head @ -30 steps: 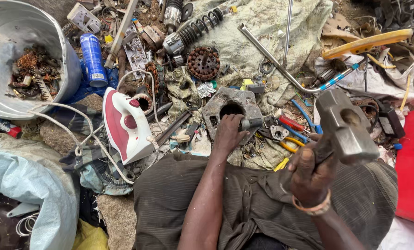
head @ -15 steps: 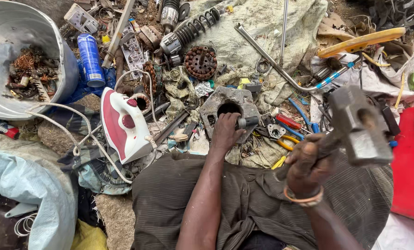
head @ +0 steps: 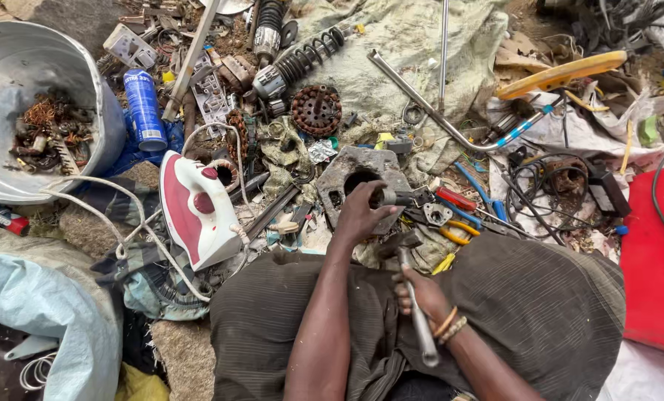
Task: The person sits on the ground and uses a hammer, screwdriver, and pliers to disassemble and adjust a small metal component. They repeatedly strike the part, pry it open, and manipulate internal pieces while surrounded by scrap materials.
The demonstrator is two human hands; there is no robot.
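My left hand (head: 362, 212) is closed around a short metal punch (head: 393, 197) that lies across a grey cast metal housing (head: 350, 167) with a round hole. Just below it, my right hand (head: 421, 295) grips the handle of a hammer (head: 400, 243). The hammer head sits low, close to my left hand and the punch, and the handle runs down over my lap. Beaded bracelets circle my right wrist. Dark striped cloth covers my knees.
A metal basin (head: 20, 74) holding copper scrap stands at far left, with a blue spray can (head: 143, 108) beside it. A white and red clothes iron (head: 194, 208), a coil spring (head: 302, 59), a rusty toothed disc (head: 316, 110), yellow-handled pliers (head: 457, 230) and a red case (head: 655, 260) lie around.
The hammer was raised at the right a second ago; it has swung down and left to the punch. My left hand has stayed on the punch.
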